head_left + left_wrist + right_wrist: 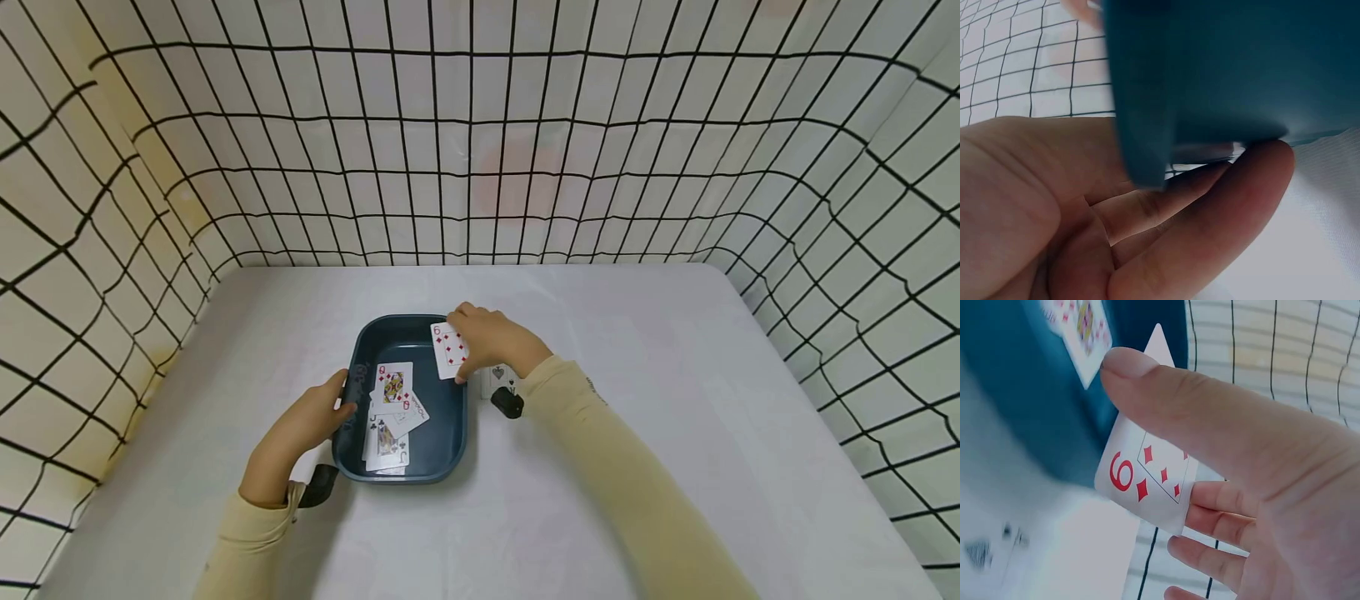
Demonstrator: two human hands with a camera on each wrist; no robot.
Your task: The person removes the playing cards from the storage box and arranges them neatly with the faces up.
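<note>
The right hand (495,337) pinches a white oblong card with red diamonds (446,352), long side pointing forward, over the dark blue, round-cornered tray's (441,421) right side. The left hand (311,417) grips its left rim.

A red 6 with diamonds is showing on the held card (446,353) at the far right of the tray (442,477). Inside, left, a red Q with diamonds is marking the queen card (393,385); nearer, a black J is marking the jack card (387,448). A tilted card (406,420) is bearing lettering too small to read. Right of the tray, a half-covered card (496,377) is displaying a black spade.
</note>
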